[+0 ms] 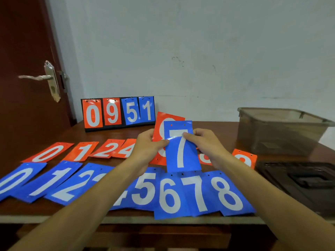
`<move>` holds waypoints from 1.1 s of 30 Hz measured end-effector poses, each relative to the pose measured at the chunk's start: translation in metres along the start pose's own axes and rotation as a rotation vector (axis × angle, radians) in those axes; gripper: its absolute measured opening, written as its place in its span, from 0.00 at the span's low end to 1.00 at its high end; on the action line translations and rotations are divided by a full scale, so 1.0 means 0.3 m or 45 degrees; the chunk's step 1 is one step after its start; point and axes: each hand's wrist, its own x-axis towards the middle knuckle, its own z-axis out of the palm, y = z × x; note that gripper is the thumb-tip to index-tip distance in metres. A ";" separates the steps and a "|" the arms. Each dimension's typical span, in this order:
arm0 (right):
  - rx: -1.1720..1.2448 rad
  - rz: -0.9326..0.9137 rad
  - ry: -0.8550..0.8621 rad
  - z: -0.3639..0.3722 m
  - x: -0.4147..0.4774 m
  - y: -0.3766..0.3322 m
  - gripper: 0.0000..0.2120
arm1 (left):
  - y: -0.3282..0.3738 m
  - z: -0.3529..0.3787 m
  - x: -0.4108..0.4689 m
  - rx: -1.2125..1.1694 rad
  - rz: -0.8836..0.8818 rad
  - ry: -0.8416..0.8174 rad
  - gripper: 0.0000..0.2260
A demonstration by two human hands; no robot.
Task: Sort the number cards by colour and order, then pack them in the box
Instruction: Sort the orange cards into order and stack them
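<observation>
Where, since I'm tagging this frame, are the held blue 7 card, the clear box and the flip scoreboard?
held blue 7 card (181, 153), head view, on the numeral's white stem.
clear box (272, 140), head view, on its front wall.
flip scoreboard (112, 113), head view, on its orange 9 flap.

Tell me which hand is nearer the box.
Right. The right hand pinches the held blue 7, left of the box. The left hand pinches that card's other edge, farther from the box.

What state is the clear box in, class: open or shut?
Open. The clear box has a bare top rim, no lid on it; a dark lid-like piece lies flat in front of it.
</observation>
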 end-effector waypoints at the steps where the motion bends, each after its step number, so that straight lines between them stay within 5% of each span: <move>1: -0.019 -0.028 0.024 -0.014 0.008 -0.003 0.07 | -0.002 -0.005 -0.004 0.055 -0.001 -0.006 0.07; 5: -0.209 -0.082 -0.040 -0.046 0.053 -0.015 0.14 | -0.018 -0.020 0.002 0.154 -0.007 0.002 0.08; 12: -0.297 0.005 -0.189 -0.103 0.110 0.033 0.06 | -0.077 -0.062 0.040 -0.048 -0.177 0.189 0.08; 18: -0.633 0.012 -0.538 -0.172 0.070 0.131 0.06 | -0.122 -0.059 0.085 -0.152 -0.368 0.254 0.09; 21: -0.603 -0.005 -0.556 -0.160 0.056 0.162 0.07 | -0.132 -0.030 0.083 -0.082 -0.351 0.212 0.11; 33: -1.337 -0.280 -0.447 -0.124 0.038 0.203 0.17 | -0.127 0.017 0.029 0.055 -0.270 0.124 0.13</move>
